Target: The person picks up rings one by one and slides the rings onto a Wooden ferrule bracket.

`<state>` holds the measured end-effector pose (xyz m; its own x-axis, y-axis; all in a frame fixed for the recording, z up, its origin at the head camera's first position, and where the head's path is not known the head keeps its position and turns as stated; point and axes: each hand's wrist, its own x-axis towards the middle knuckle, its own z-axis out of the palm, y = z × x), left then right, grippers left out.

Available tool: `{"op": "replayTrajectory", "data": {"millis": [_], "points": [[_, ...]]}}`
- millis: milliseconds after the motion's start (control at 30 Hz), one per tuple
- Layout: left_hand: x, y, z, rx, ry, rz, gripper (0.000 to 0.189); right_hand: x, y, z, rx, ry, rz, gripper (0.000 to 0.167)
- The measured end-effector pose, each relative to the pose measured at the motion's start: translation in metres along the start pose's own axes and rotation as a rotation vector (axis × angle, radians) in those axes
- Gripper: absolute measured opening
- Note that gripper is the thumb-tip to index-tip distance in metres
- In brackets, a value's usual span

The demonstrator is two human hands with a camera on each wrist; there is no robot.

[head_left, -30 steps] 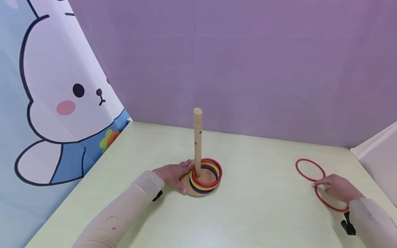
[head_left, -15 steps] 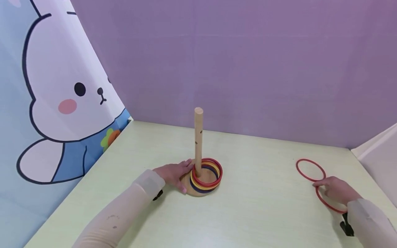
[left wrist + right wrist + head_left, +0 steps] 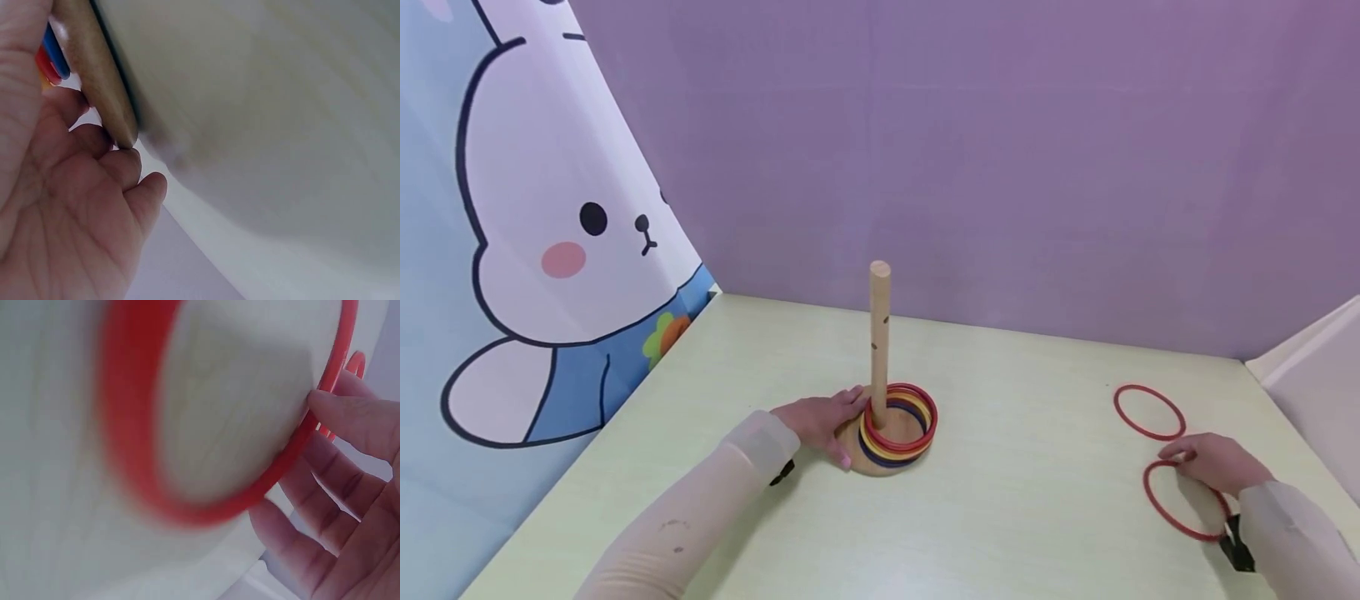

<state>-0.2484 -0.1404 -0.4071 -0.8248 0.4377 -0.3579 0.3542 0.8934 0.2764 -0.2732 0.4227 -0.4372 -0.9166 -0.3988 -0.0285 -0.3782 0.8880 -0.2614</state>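
Observation:
A wooden peg (image 3: 880, 333) rises from a round wooden base (image 3: 852, 442) in the head view. Several red, yellow and blue rings (image 3: 932, 429) lie stacked around its foot. My left hand (image 3: 820, 423) holds the base at its left side, thumb toward the front; in the left wrist view the fingertips meet the base's rim (image 3: 103, 81). At the far right, my right hand (image 3: 1217, 462) pinches a red ring (image 3: 1176, 523) between thumb and fingers. The right wrist view shows this ring (image 3: 131, 412) tilted off the table, its near side blurred.
A second red ring (image 3: 1138, 429) lies flat on the pale table (image 3: 1015, 467), just behind my right hand. A purple backdrop (image 3: 1000, 167) stands along the table's far edge. At the left hangs a cloth with a printed cartoon rabbit (image 3: 550, 208).
The pinched red ring has shifted toward the front and left and come apart from the second ring, its near edge tilting up. My left hand and the peg stay put.

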Motion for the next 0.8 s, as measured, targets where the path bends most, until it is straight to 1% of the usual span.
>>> {"op": "replayTrajectory", "data": {"millis": [100,200,333,367,433,467,600,667,800], "points": [[0.000,0.000,0.000,0.006,-0.003,-0.006,0.101,0.003,-0.007,0.002,0.033,-0.024,0.023,0.020],[0.001,0.000,0.000,0.007,-0.001,-0.002,0.101,0.006,-0.016,0.003,0.151,-0.078,0.094,0.025],[0.001,0.000,0.000,0.007,-0.001,-0.007,0.100,0.006,-0.027,0.008,0.311,-0.101,0.152,0.029],[0.001,0.000,0.000,0.006,-0.001,-0.006,0.100,0.006,-0.029,0.009,0.338,-0.098,0.159,0.029],[0.001,0.001,-0.001,0.007,-0.001,-0.009,0.100,0.007,-0.034,0.010,0.352,-0.099,0.158,0.029],[0.000,0.002,-0.001,0.019,-0.001,-0.002,0.101,0.008,-0.038,0.010,0.366,-0.105,0.168,0.030],[0.000,0.002,-0.002,0.009,-0.005,-0.002,0.103,0.011,-0.054,0.009,0.437,-0.124,0.196,0.033],[0.001,0.003,-0.001,0.007,-0.007,-0.004,0.103,0.012,-0.064,0.007,0.517,-0.137,0.216,0.038],[0.003,0.001,0.000,-0.006,-0.004,-0.022,0.102,0.017,-0.083,0.008,0.657,-0.154,0.193,0.045]]}}
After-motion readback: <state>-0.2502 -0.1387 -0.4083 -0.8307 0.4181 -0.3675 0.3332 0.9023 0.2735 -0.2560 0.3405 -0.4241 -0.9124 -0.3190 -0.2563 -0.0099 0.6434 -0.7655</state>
